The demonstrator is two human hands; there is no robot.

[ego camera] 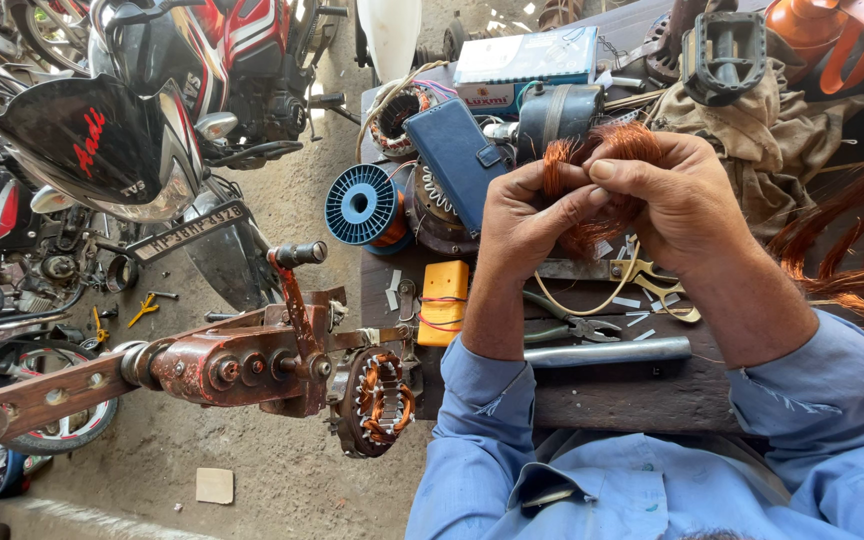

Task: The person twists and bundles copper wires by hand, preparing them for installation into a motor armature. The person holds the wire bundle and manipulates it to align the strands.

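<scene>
A black motorcycle with red trim (pixel 142 120) stands at the upper left on the dusty concrete floor (pixel 282 480); beside it the dark wooden workbench (pixel 612 395) runs across the middle, crowded with tools; a rust-red winding machine with a crank arm (pixel 222 365) juts from the bench's left edge, a round stator wound with copper (pixel 377 400) fixed at its end; a loose mass of copper wire loops (pixel 857 245) lies at the right edge; a dark blue flat case (pixel 457 160) leans just above a blue plastic wire spool (pixel 364 205); a steel tube (pixel 607 352) lies along the near side of the bench, grey pliers (pixel 567 325) just behind it; a yellow rectangular block bound with red bands (pixel 444 300) sits near the bench's left side; the left hand (pixel 527 215) and the right hand (pixel 677 200) meet above the bench, both closed tight on a bundle of reddish copper coil wire (pixel 602 155), fingers pinching its strands between them.
</scene>
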